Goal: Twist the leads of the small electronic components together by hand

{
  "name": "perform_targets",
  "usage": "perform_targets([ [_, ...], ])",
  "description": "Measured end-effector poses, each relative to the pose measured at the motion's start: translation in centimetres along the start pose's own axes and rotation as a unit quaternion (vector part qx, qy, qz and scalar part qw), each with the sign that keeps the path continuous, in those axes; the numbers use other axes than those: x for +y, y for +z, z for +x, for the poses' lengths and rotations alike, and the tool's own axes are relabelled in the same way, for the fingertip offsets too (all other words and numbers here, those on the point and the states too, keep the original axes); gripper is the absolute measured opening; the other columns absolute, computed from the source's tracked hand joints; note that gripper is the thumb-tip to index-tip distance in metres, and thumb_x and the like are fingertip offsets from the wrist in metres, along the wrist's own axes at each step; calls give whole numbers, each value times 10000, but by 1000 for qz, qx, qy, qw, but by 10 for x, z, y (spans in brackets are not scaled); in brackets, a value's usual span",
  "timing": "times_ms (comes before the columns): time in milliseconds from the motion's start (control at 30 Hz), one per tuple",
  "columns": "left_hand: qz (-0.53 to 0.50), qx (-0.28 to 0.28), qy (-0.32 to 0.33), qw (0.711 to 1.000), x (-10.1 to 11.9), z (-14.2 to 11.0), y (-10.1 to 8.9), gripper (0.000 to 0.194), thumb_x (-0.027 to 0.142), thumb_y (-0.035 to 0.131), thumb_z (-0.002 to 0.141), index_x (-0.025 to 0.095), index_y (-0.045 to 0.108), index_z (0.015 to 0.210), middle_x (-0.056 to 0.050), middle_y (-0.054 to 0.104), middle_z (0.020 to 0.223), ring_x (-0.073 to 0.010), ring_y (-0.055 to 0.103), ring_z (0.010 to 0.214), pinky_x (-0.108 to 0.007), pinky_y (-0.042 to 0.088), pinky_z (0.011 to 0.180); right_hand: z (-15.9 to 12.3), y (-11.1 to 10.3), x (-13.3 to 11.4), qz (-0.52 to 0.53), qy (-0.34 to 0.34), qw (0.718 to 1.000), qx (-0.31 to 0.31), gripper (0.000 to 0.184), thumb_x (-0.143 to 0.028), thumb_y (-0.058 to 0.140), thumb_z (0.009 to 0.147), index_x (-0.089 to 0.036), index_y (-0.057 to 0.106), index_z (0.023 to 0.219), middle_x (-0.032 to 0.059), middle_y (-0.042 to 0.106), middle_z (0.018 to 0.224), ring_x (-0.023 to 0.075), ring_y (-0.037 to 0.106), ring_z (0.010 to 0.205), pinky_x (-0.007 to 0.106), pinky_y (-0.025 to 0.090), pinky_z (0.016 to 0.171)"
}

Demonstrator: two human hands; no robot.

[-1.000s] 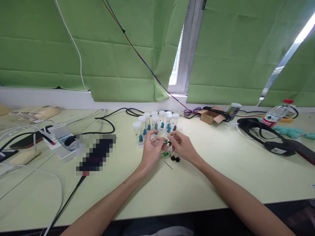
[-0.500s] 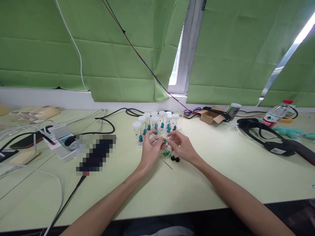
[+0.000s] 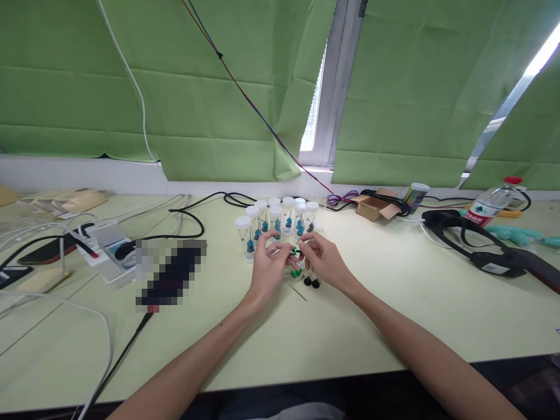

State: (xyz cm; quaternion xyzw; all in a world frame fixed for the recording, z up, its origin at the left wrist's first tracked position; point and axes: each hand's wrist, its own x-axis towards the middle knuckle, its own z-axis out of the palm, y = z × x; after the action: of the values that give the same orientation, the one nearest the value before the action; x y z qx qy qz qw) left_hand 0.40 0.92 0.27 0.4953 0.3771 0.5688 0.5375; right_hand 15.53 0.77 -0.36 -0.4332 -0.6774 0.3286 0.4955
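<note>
My left hand (image 3: 270, 265) is closed in a pinch on a small green part (image 3: 294, 252) with a thin metal rod (image 3: 275, 250) running through it. My right hand (image 3: 326, 261) meets it from the other side, thumb and finger pinched on a small black piece (image 3: 300, 252) at the green part's end. Below the fingers lie another green piece (image 3: 296, 273), two black round parts (image 3: 311, 283) and a loose thin rod (image 3: 299, 291). Just behind my hands stand several clear tubes (image 3: 243, 233) with white caps and blue parts inside.
To the left are a pixelated dark device (image 3: 172, 277) on a cable and a white power strip (image 3: 105, 251). An open cardboard box (image 3: 371, 209), a can (image 3: 415, 197), a bottle (image 3: 490, 204) and a black headset strap (image 3: 472, 251) stand to the right.
A black piece now shows between the green part and my right fingertips. My right fingers have shifted slightly; both hands otherwise stay in place.
</note>
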Motion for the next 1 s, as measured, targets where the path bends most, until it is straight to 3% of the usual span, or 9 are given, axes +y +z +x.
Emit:
perform_targets([
  [267, 2, 6, 2, 1000, 3, -2, 0, 400, 303, 657, 781, 242, 426, 1103, 30, 630, 796, -128, 624, 513, -345, 554, 607, -2, -3, -2, -35, -15, 999, -10, 283, -423, 589, 860, -202, 542, 1032, 33, 603, 901, 106, 580, 549, 258, 496, 541],
  [1000, -7, -15, 10, 1000, -2, 0, -1, 404, 328, 664, 790, 242, 431, 1108, 35, 623, 760, -139, 636, 527, -320, 539, 581, -1, 0, -2, 8, -9, 1000, -9, 294, -488, 515, 905, -207, 541, 986, -20, 601, 631, 121, 543, 498, 242, 473, 508],
])
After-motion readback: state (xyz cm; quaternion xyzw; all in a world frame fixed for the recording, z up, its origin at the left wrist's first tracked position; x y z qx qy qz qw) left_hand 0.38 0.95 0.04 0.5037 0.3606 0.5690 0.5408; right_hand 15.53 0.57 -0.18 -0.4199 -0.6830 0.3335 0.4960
